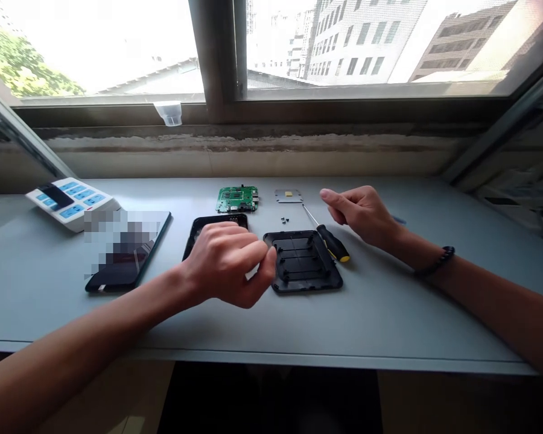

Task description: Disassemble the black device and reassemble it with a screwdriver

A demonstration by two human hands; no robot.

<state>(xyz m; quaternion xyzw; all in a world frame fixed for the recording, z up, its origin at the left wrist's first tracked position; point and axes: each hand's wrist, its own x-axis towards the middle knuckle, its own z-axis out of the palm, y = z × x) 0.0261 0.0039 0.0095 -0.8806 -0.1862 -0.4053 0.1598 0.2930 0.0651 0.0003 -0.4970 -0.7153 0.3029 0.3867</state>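
Observation:
My left hand [233, 262] is curled into a loose fist above the table, with nothing visible in it. It partly covers a black plastic case half [194, 232] and overlaps the left edge of a black plastic cover [304, 262], which lies with its ribbed inside up. My right hand [357, 211] is also closed, thumb pointing left, and shows nothing in its fingers. Just left of it lies a screwdriver [332, 242] with a black and yellow handle. Its tip reaches toward a small metal plate [288, 196] bearing a yellow pad. Several small screws [285, 220] lie near the plate.
A green circuit board [238, 199] lies behind the case half. To the left are a dark-screened tablet or phone [131, 259], partly pixelated, and a white power strip [75, 202] with blue sockets. The window wall borders the table [271, 328] at the back.

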